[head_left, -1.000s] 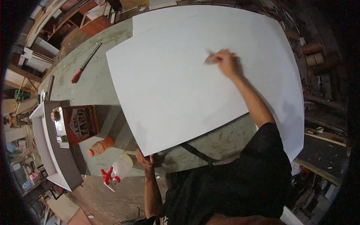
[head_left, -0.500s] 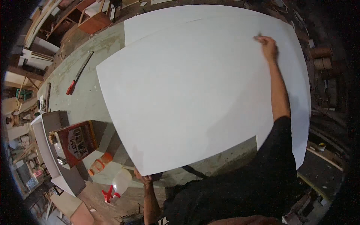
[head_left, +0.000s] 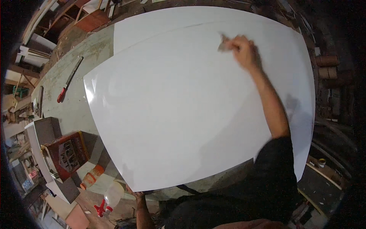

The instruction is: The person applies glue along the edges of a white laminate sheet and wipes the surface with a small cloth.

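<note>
A large glossy white panel (head_left: 179,110) lies flat across a grey workbench (head_left: 82,72) and fills most of the view. My right hand (head_left: 242,49) reaches far over the panel and is closed on a small grey cloth (head_left: 223,42) pressed against the white surface near the far edge. My left hand (head_left: 136,193) grips the near edge of the panel at the bottom, with only the fingers and wrist showing. A second white sheet (head_left: 160,23) lies under the panel at the far side.
A red-handled tool (head_left: 68,81) lies on the bench at the left. A clear spray bottle with a red trigger (head_left: 108,198), an orange-capped container (head_left: 90,178) and a red printed box (head_left: 66,152) sit at the lower left. Cluttered shelves ring the bench.
My right hand with the cloth swept from the panel's middle out to the far right, then back toward the far centre. The left hand stayed on the near edge.
</note>
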### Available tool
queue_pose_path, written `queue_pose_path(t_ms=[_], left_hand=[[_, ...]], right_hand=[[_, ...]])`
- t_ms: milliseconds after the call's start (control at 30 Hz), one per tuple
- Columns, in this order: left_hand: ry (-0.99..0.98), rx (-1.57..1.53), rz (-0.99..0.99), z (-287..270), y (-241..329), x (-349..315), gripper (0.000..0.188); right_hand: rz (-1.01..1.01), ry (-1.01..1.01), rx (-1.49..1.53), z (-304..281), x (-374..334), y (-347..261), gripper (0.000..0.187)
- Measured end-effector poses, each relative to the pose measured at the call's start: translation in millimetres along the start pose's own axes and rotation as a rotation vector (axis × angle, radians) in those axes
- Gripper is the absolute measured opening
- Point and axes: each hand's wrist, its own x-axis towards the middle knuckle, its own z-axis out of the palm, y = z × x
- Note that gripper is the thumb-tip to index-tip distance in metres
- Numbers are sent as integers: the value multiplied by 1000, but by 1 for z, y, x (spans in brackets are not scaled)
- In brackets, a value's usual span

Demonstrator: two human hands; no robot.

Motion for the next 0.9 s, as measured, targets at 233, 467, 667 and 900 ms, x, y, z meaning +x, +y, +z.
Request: queue_pose_path(t_ms=[233, 467, 667, 900], left_hand=[[99, 168, 254, 10, 10, 10, 74], [32, 170, 244, -12, -29, -14, 74], [-32, -12, 29, -2, 31, 12, 73], [100, 121, 226, 11, 9, 8, 80]], right_hand=[[327, 70, 12, -51, 62, 118, 22], [-104, 113, -40, 29, 67, 0, 17], [-127, 157, -62, 51, 44, -109, 18], [13, 156, -2, 35, 81, -9, 20]])
